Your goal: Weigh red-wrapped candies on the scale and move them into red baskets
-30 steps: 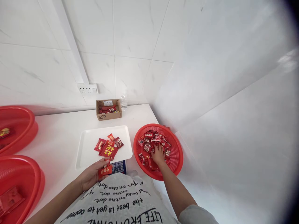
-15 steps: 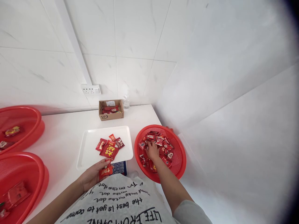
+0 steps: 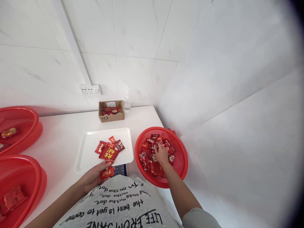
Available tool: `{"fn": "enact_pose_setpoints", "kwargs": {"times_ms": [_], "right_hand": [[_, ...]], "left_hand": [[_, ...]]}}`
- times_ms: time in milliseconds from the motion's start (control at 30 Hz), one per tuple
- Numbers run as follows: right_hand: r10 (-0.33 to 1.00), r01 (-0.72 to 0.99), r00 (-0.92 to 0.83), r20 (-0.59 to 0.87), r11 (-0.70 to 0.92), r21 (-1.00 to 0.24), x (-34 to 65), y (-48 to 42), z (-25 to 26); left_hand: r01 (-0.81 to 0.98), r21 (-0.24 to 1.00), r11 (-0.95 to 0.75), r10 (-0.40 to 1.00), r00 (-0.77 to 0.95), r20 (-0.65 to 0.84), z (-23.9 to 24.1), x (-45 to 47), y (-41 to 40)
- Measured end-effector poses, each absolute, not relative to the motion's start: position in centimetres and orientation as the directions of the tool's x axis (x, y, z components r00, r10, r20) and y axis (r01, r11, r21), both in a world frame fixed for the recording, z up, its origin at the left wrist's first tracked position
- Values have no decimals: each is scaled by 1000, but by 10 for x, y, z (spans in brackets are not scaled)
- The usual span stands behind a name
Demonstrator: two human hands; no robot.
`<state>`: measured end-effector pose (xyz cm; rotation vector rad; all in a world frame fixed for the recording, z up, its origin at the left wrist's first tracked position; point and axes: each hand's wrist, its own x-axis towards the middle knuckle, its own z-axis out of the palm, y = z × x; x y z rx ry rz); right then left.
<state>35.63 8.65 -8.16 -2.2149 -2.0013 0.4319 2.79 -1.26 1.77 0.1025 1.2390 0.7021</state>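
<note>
My left hand is closed on small red snack packets with yellow lettering, in front of the white tray. On that tray lies a loose group of red and dark red packets, the largest a red packet with big yellow characters. My right hand is inside the red mesh basket, fingers apart and bent down among many small red packets. Its fingertips are partly hidden, and no packet shows plainly in its grip.
Behind the tray a cardboard box holds more packets, with a clear plastic bottle beside it. Two red basins with a few packets stand at left. A blue keypad device sits partly under the tray's front edge. A wall rises at right.
My right hand has shifted a little to the right within the basket, and the packets there are rearranged, with a larger red one uncovered near the front. The left hand keeps its packets.
</note>
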Motion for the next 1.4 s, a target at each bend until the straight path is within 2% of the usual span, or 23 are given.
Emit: {"fn": "enact_pose_setpoints", "kwargs": {"times_ms": [100,167,467,667,933,1067,1200,1267,1400], "right_hand": [[981,899,189,-52,-194,-393,371,104,-80],[976,876,202,-77,-216,-432,374,111,-84],[968,847,-85,-236,-55,-529,356,72,-86],[901,723,-240,-361,-82,-686,373,48,-71],[914,790,-225,-338,-32,-613,373,69,-68],[956,877,-115,-271,-31,-480,359,85,-83],[943,921,-42,-330,-91,-378,352,91,-99],[942,909,-11,-335,-131,-397,355,92,-105],[942,822,29,-334,-212,-528,379,92,-108]], "left_hand": [[-439,423,793,526,142,-838,18,30,-12],[-446,419,791,523,137,-841,18,32,-12],[-462,412,785,505,93,-858,22,35,-10],[-470,411,781,505,88,-859,25,41,-7],[-470,418,777,504,67,-861,27,49,-6],[-480,407,777,497,72,-865,29,53,-7],[-472,426,772,511,63,-857,27,55,-8],[-482,428,764,516,59,-855,26,56,-8],[-501,419,757,508,47,-860,24,58,-7]]}}
